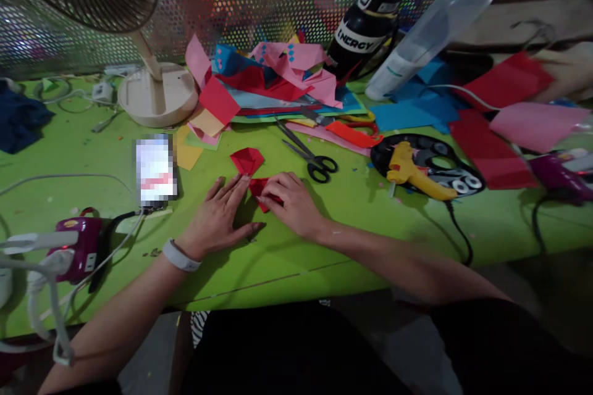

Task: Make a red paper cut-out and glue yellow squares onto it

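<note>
My right hand [295,205] has its fingers curled onto a small folded piece of red paper [257,186], pressing it on the green tabletop and partly hiding it. Flat on the table to its left lies my left hand [217,217], fingers stretched out and thumb apart. Its fingertips reach the lower edge of another folded red paper [249,161], just beyond the first piece; whether they press on it I cannot tell. Black-handled scissors [311,154] rest beyond my right hand, blades partly apart.
A phone [155,170] and purple power strip [83,250] with cables are on the left. Behind stand a fan [157,95], heaped coloured paper [287,83] and a black bottle [361,34]. A yellow glue gun [417,176] lies on a black palette [467,163] at right.
</note>
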Available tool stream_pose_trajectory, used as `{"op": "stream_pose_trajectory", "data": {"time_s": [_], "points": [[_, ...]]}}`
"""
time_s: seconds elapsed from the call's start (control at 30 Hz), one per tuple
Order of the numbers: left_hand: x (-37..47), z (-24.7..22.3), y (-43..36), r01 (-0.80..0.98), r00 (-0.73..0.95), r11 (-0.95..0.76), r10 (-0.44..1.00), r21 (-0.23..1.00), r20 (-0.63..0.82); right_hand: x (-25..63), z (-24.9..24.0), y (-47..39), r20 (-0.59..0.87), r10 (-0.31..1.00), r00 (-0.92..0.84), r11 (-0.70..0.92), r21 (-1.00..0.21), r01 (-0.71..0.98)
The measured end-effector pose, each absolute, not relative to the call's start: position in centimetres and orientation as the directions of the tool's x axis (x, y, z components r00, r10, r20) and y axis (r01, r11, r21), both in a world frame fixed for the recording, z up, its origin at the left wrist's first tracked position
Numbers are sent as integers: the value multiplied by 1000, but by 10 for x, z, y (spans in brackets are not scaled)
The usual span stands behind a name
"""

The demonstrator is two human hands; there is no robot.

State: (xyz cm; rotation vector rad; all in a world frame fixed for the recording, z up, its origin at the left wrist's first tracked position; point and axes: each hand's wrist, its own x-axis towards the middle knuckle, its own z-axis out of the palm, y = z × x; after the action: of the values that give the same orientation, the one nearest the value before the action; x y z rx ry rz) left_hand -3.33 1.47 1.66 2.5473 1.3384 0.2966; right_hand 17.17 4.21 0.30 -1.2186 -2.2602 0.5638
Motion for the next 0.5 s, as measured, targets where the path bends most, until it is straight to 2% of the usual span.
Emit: {"op": "stream_pose_trajectory", "data": {"time_s": [0.17, 0.5], "points": [[-36, 21, 18, 768, 570, -552, 820, 323, 47, 171, 4, 43, 224, 855, -467, 503, -575, 645], [-38, 22, 16, 756, 630, -611, 777, 233, -8, 171, 4, 44, 230, 855, -464, 505, -568, 650]]}}
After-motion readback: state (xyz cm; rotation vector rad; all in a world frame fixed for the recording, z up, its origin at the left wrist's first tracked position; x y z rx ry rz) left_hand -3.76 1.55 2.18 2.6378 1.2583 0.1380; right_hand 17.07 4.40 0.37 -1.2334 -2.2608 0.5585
